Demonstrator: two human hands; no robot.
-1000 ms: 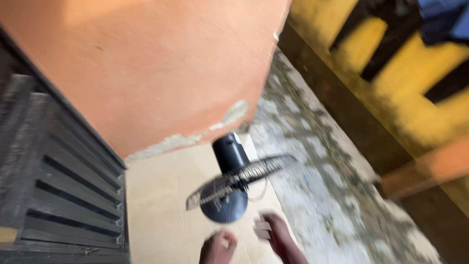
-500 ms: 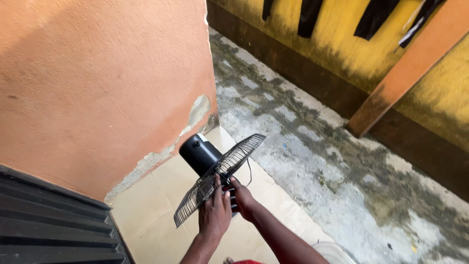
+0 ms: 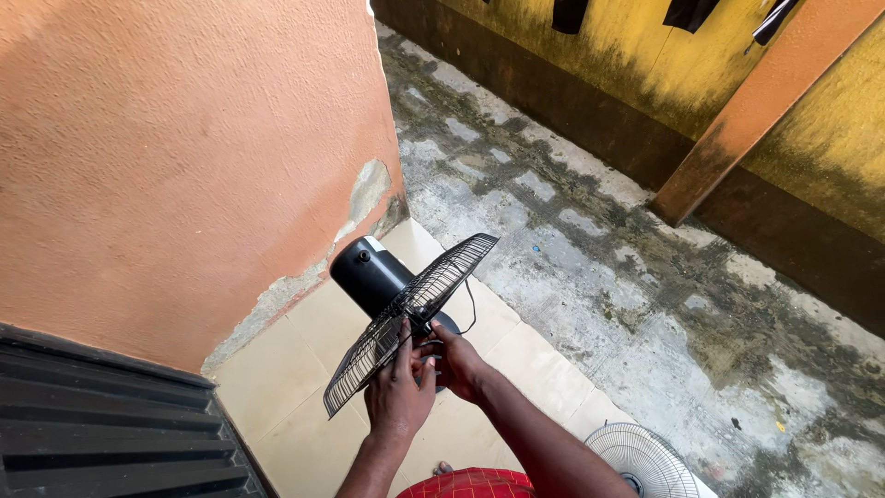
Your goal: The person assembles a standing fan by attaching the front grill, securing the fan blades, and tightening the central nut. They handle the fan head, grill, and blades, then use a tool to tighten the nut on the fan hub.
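My left hand (image 3: 398,395) closed on black fan grille (image 3: 410,323), fingers flat against wire. My right hand (image 3: 454,360) grips grille hub from beneath. Black motor housing (image 3: 369,275) behind grille, above tiled floor (image 3: 286,369). White grille (image 3: 641,458) on floor, well apart.

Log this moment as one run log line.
left hand: on black fan grille | right hand: at grille hub | motor housing: behind grille | white grille: on floor
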